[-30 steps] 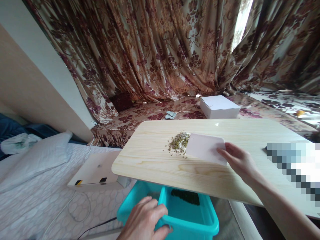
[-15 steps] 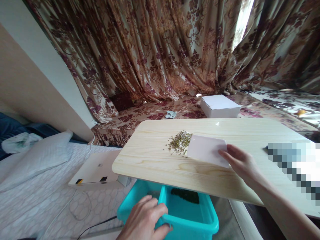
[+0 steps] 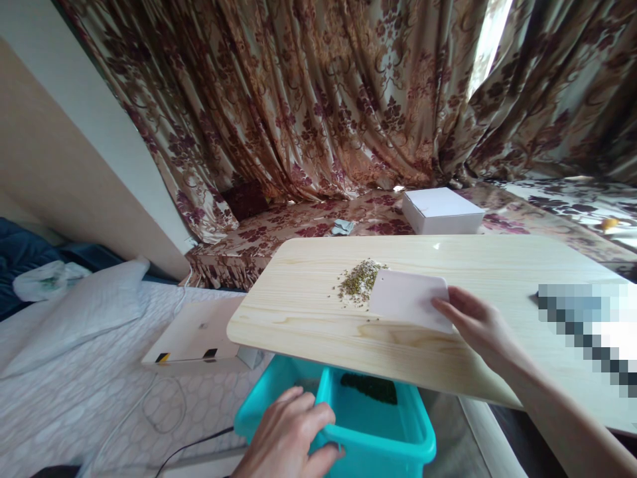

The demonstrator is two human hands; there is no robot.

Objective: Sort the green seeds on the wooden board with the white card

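On the pale wood-grain tabletop lies a loose heap of small green and whitish grains, with a few strays around it. My right hand pinches the right end of a thin white flat scraper, thumb on top. The scraper's left edge reaches over the right side of the heap. Below the table's near edge is a turquoise two-compartment bin. My left hand grips its front rim near the divider. Dark green grains sit in the right compartment; the left one is partly hidden.
A white box stands behind the table on a flowered cover. A flat white case and a cable lie on the bed at left. On the table's right side is a pixelated object. Patterned curtains hang behind.
The scraper in my right hand has slid slightly left, over the edge of the heap. My left hand stays on the bin. The view has shifted a little.
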